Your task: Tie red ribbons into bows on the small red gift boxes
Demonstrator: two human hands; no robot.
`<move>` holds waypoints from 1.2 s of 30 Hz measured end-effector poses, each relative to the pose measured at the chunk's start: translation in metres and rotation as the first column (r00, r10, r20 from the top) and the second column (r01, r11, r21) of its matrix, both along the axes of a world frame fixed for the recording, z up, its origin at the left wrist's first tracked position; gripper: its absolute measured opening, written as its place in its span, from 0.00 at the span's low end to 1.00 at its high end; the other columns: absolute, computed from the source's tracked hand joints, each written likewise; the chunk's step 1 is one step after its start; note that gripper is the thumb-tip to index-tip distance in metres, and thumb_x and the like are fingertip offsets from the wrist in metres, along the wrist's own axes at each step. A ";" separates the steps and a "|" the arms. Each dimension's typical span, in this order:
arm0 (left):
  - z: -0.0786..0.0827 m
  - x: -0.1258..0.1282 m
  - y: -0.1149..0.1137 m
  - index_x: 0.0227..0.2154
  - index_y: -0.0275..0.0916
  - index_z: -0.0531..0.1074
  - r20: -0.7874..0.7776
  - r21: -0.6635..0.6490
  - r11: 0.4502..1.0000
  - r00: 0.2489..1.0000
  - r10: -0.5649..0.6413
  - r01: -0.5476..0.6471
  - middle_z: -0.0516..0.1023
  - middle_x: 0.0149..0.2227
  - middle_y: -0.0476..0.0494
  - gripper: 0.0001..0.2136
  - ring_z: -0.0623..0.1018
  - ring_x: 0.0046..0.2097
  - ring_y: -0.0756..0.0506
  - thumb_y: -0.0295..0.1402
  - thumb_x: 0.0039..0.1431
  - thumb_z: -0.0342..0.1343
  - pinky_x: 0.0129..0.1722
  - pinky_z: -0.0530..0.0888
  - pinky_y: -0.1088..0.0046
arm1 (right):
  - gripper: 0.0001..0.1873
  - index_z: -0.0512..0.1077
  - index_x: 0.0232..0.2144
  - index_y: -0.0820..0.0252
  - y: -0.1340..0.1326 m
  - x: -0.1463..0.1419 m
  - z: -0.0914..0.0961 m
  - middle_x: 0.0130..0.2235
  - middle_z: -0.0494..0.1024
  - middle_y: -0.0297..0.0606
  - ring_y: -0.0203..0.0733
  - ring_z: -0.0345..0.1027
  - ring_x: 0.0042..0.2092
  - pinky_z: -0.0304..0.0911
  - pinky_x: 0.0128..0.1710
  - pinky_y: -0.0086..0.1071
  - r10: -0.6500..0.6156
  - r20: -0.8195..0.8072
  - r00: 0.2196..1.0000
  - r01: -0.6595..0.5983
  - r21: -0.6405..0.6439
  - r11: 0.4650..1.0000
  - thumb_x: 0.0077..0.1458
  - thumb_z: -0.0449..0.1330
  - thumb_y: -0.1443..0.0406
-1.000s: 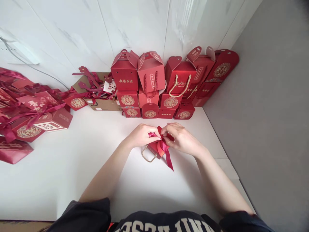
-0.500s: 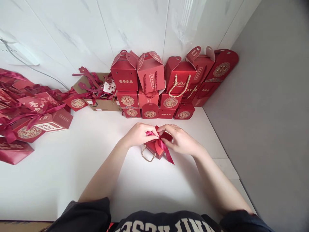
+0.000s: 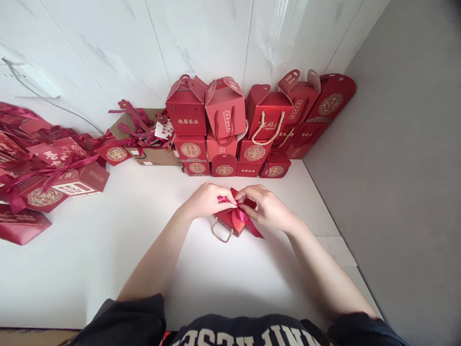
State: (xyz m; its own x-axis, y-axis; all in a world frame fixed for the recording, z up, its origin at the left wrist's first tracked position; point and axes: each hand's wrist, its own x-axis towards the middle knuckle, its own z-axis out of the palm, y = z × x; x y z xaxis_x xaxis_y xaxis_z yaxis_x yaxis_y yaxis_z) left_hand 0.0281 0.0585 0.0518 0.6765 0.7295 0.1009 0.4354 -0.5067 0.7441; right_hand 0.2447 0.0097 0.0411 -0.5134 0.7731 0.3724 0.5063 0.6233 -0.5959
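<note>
A small red gift box (image 3: 227, 222) with a twisted cream cord handle (image 3: 222, 235) sits on the white table in front of me. Over its top lies a crimson ribbon (image 3: 251, 225), one tail hanging down toward the right. My left hand (image 3: 209, 200) pinches the ribbon from the left, fingertips close to the middle of the box top. From the right, my right hand (image 3: 269, 207) has its thumb and index finger closed on the ribbon at the same spot. The fingers partly hide the box top and the ribbon's crossing.
Stacked red gift boxes (image 3: 186, 115) stand against the tiled wall behind. Left of them, an open cardboard box (image 3: 154, 157) holds ribbons and tags. Several ribbon-tied boxes (image 3: 84, 178) pile up on the far left. A grey panel (image 3: 389, 168) borders the white table (image 3: 144, 211) on the right.
The ribbon's loose tail has swung slightly right and up. My right fingertips have shifted a little at the ribbon's crossing; my left hand stays almost in place.
</note>
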 end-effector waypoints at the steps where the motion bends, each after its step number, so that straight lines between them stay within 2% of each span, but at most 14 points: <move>1: 0.000 0.000 0.000 0.30 0.42 0.81 -0.003 -0.015 1.000 1.000 -0.005 0.005 0.84 0.32 0.51 0.04 0.80 0.34 0.49 0.30 0.54 0.61 0.36 0.73 0.77 | 0.13 0.67 0.42 0.54 0.000 0.001 0.002 0.39 0.77 0.36 0.44 0.70 0.40 0.63 0.48 0.41 0.005 0.017 1.000 -0.005 0.008 1.000 0.56 0.55 0.75; 5: 0.000 0.002 -0.001 0.31 0.41 0.81 -0.001 -0.056 0.998 1.000 -0.014 0.014 0.84 0.33 0.50 0.05 0.80 0.34 0.49 0.30 0.54 0.61 0.36 0.73 0.76 | 0.17 0.66 0.40 0.55 -0.001 0.003 0.006 0.34 0.73 0.35 0.42 0.67 0.36 0.62 0.47 0.42 0.007 0.054 0.999 -0.008 0.028 1.000 0.50 0.54 0.77; 10: 0.000 0.003 -0.002 0.31 0.41 0.81 -0.002 -0.064 0.998 1.000 -0.009 0.009 0.84 0.34 0.50 0.05 0.80 0.36 0.49 0.30 0.54 0.60 0.38 0.74 0.76 | 0.19 0.65 0.43 0.54 0.001 0.001 0.002 0.41 0.74 0.38 0.45 0.68 0.42 0.61 0.51 0.43 0.038 0.004 0.999 -0.038 -0.017 0.999 0.49 0.54 0.76; 15: -0.001 0.003 -0.001 0.31 0.41 0.81 -0.038 -0.057 0.998 0.999 -0.025 0.023 0.83 0.32 0.50 0.05 0.80 0.34 0.49 0.30 0.54 0.60 0.36 0.73 0.77 | 0.21 0.64 0.41 0.55 0.003 0.002 -0.002 0.35 0.72 0.34 0.43 0.67 0.37 0.61 0.50 0.42 0.018 -0.006 1.000 -0.018 -0.034 0.999 0.46 0.53 0.78; 19: 0.000 0.003 -0.002 0.31 0.41 0.81 -0.025 -0.054 0.998 0.999 -0.028 0.026 0.83 0.33 0.50 0.05 0.80 0.35 0.49 0.30 0.54 0.60 0.37 0.73 0.76 | 0.21 0.63 0.43 0.54 0.003 0.002 -0.003 0.40 0.73 0.37 0.45 0.68 0.43 0.61 0.51 0.42 0.046 -0.031 0.998 -0.047 -0.045 0.998 0.47 0.54 0.77; 23: 0.000 0.004 -0.002 0.31 0.40 0.81 -0.027 -0.064 0.998 0.999 -0.022 0.021 0.84 0.32 0.50 0.05 0.80 0.35 0.49 0.29 0.54 0.60 0.38 0.73 0.77 | 0.21 0.63 0.42 0.54 0.004 0.001 -0.004 0.35 0.73 0.34 0.43 0.66 0.38 0.59 0.53 0.44 0.028 0.030 0.999 -0.029 0.034 0.999 0.47 0.53 0.78; 26: -0.002 0.004 -0.002 0.30 0.40 0.81 -0.048 -0.051 0.999 0.999 -0.014 0.011 0.83 0.32 0.50 0.05 0.80 0.34 0.49 0.29 0.53 0.60 0.36 0.73 0.77 | 0.21 0.63 0.40 0.54 0.005 0.001 -0.004 0.37 0.73 0.35 0.44 0.65 0.38 0.58 0.53 0.44 0.000 0.039 0.999 -0.003 0.095 0.995 0.44 0.53 0.79; 29: -0.003 0.004 -0.002 0.31 0.40 0.81 -0.042 -0.056 0.998 0.999 -0.021 0.018 0.84 0.32 0.51 0.05 0.80 0.35 0.49 0.29 0.53 0.60 0.37 0.73 0.77 | 0.19 0.63 0.40 0.54 0.004 0.000 -0.004 0.39 0.73 0.36 0.44 0.66 0.41 0.58 0.55 0.43 0.038 0.018 0.999 -0.039 0.046 0.998 0.47 0.54 0.77; 32: -0.002 0.004 -0.002 0.31 0.41 0.81 -0.043 -0.061 0.998 0.999 -0.011 0.008 0.84 0.33 0.51 0.05 0.80 0.35 0.49 0.30 0.54 0.60 0.37 0.73 0.78 | 0.18 0.62 0.41 0.54 0.004 -0.001 -0.005 0.34 0.72 0.32 0.42 0.66 0.38 0.53 0.59 0.46 0.046 0.028 0.999 -0.047 0.012 0.999 0.49 0.53 0.77; 36: -0.002 0.003 -0.002 0.31 0.41 0.81 -0.054 -0.053 0.999 0.999 -0.007 0.004 0.83 0.32 0.51 0.05 0.80 0.34 0.49 0.30 0.53 0.60 0.36 0.72 0.77 | 0.20 0.63 0.40 0.55 0.003 -0.001 -0.004 0.34 0.70 0.33 0.41 0.65 0.37 0.58 0.52 0.42 0.029 0.037 0.999 -0.029 -0.024 0.999 0.45 0.53 0.78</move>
State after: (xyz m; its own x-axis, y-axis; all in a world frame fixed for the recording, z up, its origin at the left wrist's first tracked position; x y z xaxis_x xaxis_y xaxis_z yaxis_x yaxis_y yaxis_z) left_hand 0.0315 0.0567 0.0497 0.6841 0.7290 0.0254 0.4728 -0.4696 0.7456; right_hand 0.2438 0.0126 0.0374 -0.5489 0.7659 0.3348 0.5103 0.6243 -0.5914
